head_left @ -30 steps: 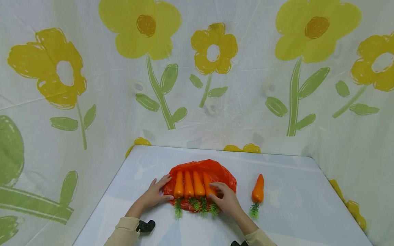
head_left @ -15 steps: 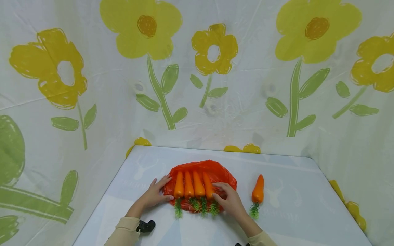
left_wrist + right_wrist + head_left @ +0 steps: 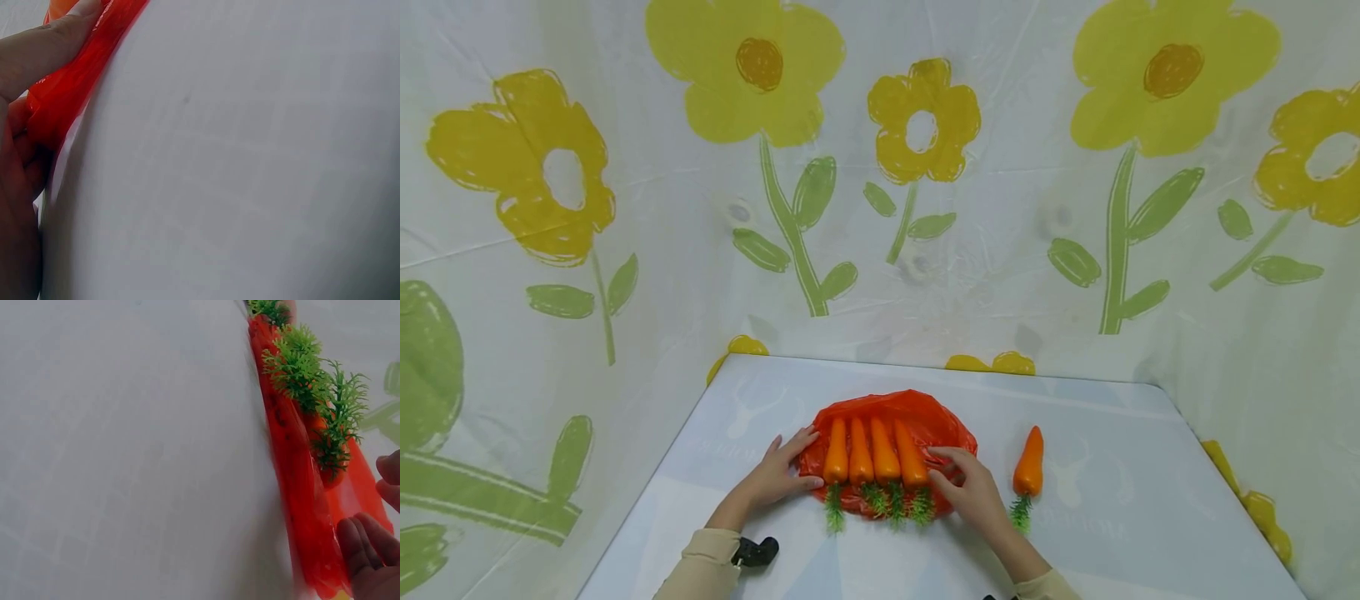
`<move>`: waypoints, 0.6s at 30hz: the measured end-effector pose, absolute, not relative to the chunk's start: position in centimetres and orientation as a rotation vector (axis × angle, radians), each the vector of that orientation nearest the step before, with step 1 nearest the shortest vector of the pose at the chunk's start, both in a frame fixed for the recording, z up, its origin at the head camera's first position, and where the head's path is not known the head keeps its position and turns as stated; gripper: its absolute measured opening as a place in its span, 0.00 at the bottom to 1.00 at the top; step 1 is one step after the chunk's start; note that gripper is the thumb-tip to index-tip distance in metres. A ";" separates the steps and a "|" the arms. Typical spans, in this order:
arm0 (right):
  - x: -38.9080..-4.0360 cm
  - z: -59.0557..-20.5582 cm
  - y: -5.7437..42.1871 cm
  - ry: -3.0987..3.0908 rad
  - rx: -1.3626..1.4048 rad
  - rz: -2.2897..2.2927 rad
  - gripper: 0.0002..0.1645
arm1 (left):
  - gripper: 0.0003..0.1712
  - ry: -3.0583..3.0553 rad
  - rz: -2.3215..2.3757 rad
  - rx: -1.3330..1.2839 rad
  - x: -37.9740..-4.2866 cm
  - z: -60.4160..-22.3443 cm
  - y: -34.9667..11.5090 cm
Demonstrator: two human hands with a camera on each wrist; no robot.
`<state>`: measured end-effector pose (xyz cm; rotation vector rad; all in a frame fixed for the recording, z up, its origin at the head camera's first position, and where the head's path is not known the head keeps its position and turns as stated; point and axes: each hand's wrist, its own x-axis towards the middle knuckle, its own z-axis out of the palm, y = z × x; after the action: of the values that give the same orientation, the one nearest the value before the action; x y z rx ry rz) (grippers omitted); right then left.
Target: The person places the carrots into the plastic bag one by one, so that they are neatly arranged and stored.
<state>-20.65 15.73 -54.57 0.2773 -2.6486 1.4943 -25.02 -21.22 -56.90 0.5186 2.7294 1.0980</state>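
Several toy carrots [image 3: 884,450] with green plastic tops lie side by side on a crumpled red plastic bag [image 3: 936,417]. My left hand [image 3: 775,477] holds the bag's left edge; in the left wrist view the thumb [image 3: 47,53] lies over the red plastic and the other fingers curl below it. Just right of the rightmost carrot [image 3: 911,458] is my right hand [image 3: 972,492], its fingers loosely bent and over the bag. In the right wrist view a gap separates the fingertips from the carrot greens [image 3: 337,419], with nothing between thumb and fingers.
Another carrot [image 3: 1028,467] lies on the pale table [image 3: 1120,533], to the right of the bag and beyond the right hand. White curtains [image 3: 1000,250] with yellow flowers stand around the table's back and sides.
The right hand has drawn away a little to the right from the rightmost carrot. That carrot's thick end has shifted slightly right. The left hand has stayed in place.
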 end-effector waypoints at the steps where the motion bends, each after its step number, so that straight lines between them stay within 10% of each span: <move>1: -20.6 -54.6 15.9 -2.651 0.270 1.493 0.19 | 0.54 2.731 1.101 0.520 -25.0 -56.9 -21.2; 18: -20.3 -54.1 17.2 -2.648 0.249 1.434 0.19 | 0.54 2.740 1.087 0.515 -25.0 -57.0 -21.1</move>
<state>-20.26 17.24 -54.12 0.2489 -2.6484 1.4343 -25.00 -21.14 -56.98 0.5145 2.7396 1.0872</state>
